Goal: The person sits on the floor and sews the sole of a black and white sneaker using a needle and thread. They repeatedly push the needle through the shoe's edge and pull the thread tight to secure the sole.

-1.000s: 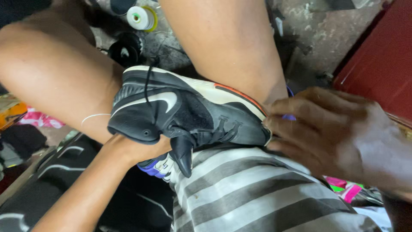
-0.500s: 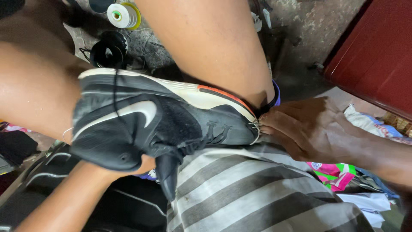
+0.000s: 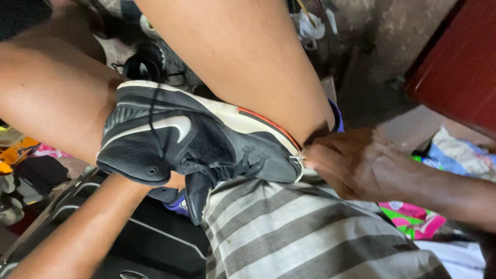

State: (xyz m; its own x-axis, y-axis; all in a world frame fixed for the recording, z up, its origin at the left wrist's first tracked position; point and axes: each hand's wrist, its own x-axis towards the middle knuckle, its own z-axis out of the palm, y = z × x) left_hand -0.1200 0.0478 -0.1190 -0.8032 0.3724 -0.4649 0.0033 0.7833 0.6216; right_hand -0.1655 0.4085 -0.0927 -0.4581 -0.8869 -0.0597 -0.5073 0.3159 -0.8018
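A black sneaker (image 3: 206,142) with a white and orange sole edge lies on its side, wedged between my two bare legs above my grey striped shorts (image 3: 310,232). My left hand (image 3: 174,182) reaches up from below and is mostly hidden under the shoe's opening, holding it. My right hand (image 3: 361,165) comes in from the right, its fingertips pinched together on the sole edge at the toe. What they pinch there is too small to tell. A thin dark thread hangs across the heel.
A black spool (image 3: 150,62) sits on the floor behind the shoe. A red panel (image 3: 460,62) stands at the right, colourful cloths (image 3: 413,219) lie under my right arm, and a black bag (image 3: 129,243) is at the lower left.
The shoe has shifted a little left and fills more of the view. My right hand has drawn in closer to the toe, and my left hand stays under the shoe.
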